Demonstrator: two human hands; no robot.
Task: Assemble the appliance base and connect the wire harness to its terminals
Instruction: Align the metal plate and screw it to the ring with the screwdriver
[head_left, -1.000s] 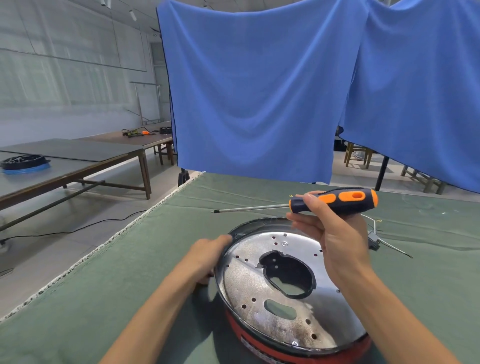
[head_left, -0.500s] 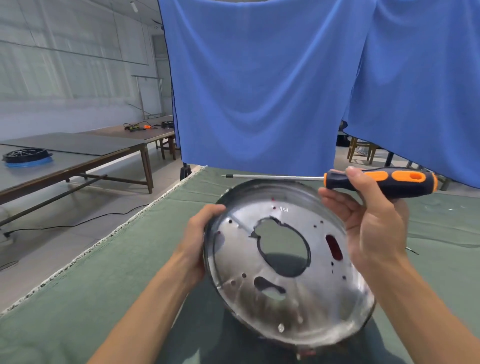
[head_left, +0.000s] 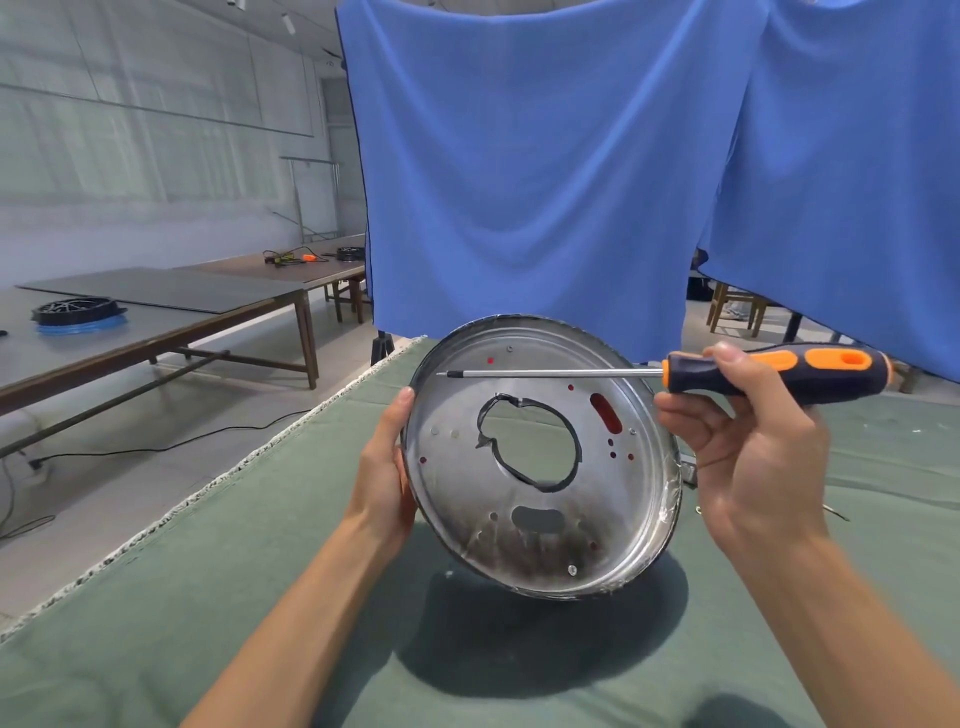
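Left hand (head_left: 387, 467) grips the tilted metal plate (head_left: 540, 457) by its rim, above the surface (head_left: 260, 597). Right hand (head_left: 748, 436), closed on the screwdriver (head_left: 779, 370), possibly steadies the opposite rim. Align holes before lowering.

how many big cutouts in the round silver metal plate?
3 in the round silver metal plate: large central opening, red-backed slot at right, oblong slot lower down. Small screw holes excluded.

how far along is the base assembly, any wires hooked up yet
Early stage. Nothing looks done: no wire reaches the metal base plate, and its holes look mostly empty. In hand: the left hand holds the plate tilted up off the green cloth, and the right hand holds the screwdriver. Left: fastening the plate, connecting the harness.
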